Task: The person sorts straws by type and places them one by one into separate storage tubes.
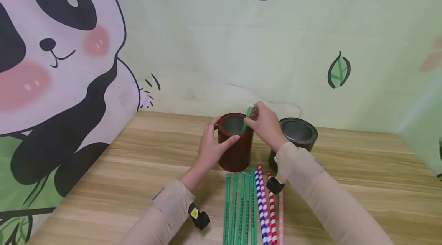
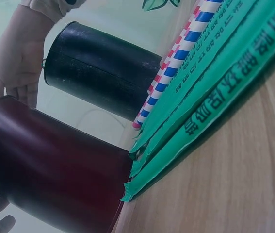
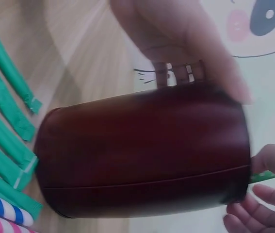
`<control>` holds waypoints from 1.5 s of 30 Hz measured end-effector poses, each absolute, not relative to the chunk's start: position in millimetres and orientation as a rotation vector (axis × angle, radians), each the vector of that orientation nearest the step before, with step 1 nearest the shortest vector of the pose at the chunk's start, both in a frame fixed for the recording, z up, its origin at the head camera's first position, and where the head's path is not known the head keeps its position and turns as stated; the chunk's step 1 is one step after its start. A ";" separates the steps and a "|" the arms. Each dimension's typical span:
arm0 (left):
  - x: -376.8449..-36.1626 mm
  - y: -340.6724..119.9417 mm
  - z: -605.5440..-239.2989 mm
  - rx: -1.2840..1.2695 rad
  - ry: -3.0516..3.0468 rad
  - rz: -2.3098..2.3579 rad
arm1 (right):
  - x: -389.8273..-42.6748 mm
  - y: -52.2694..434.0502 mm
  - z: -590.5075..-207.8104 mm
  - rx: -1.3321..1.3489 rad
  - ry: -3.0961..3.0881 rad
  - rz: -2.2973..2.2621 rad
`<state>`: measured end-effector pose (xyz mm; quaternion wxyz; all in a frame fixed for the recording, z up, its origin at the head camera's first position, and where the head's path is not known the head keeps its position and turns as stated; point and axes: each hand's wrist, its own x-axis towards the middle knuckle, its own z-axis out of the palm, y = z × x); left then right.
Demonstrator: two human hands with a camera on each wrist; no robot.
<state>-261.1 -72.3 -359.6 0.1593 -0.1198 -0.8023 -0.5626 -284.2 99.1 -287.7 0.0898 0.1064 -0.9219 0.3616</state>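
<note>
At table centre, left hand (image 1: pixel 211 146) grips a red cup (image 1: pixel 235 147); right hand (image 1: pixel 264 124), at its 1 o'clock, pinches a green straw (image 1: pixel 247 119).

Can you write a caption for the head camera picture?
Right hand lowers a green straw into the red cup the left hand holds.

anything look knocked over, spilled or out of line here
Nothing stands out. The red cup and black cup stand upright, and the straws lie in a neat row on the table.
</note>
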 end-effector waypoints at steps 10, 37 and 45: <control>-260.0 -71.7 -358.7 -0.330 -2.291 -1.620 | -259.2 121.6 -257.1 0.333 -2.784 1.053; -259.0 -70.5 -358.2 -0.320 -2.294 -1.611 | -179.3 165.6 -269.9 0.462 -2.711 0.942; -258.5 -71.1 -357.8 -0.310 -2.303 -1.612 | -170.3 170.6 -287.2 0.470 -2.746 0.967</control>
